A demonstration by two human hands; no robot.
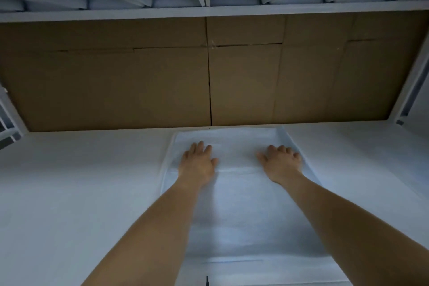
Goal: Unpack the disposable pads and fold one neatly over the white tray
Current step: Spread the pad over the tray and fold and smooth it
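Note:
A pale blue-white disposable pad (pixel 241 204) lies spread flat on the white surface, reaching from the cardboard wall toward me. My left hand (pixel 197 160) presses flat on the pad's far left part, fingers straight. On the pad's far right part, near its blue edge, my right hand (pixel 281 160) rests palm down with fingers slightly bent. The white tray cannot be told apart under the pad.
A brown cardboard wall (pixel 209 76) stands right behind the pad. Above it runs a white shelf frame (pixel 209 10) with slats. The white surface (pixel 81 193) extends left and right of the pad. A small dark object (pixel 207 280) pokes up at the bottom edge.

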